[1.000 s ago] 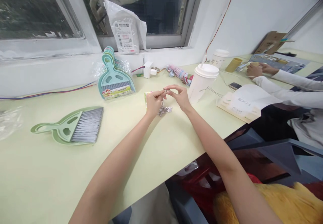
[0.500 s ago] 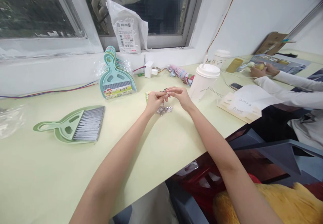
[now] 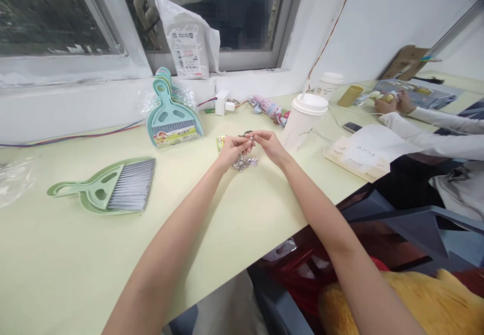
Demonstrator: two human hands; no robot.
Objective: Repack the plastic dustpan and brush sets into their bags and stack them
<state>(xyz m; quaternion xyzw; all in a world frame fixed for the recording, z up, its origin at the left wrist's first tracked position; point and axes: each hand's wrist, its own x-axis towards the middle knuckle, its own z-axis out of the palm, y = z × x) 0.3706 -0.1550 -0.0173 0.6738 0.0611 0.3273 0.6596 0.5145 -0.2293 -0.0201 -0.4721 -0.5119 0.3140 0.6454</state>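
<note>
My left hand [image 3: 232,151] and my right hand [image 3: 266,144] meet above the table, fingertips almost touching. Both are closed in a pinch on a small silvery metal piece [image 3: 252,138], mostly covered by the fingers. A dark loop-like bit [image 3: 247,133] shows just behind the fingertips. Under the hands is a cluster of shiny silvery metal pieces [image 3: 245,163], partly hidden by the left fingers; whether it hangs from the held piece I cannot tell. A yellow-green printed packet [image 3: 220,143] peeks out behind my left hand.
A white lidded cup [image 3: 305,121] stands beside my right hand. Leftward lie a green dustpan and brush [image 3: 106,189] and a propped stack of dustpans [image 3: 172,116]. A folded umbrella [image 3: 268,108] and white plug [image 3: 223,103] are behind. At right are a paper bag [image 3: 355,156] and another person's hands [image 3: 393,104].
My hands stay pinched together in nearly the same place, with only a slight shift of the fingers. The whole view has moved a little. Beyond, the other person's hands have shifted slightly.
</note>
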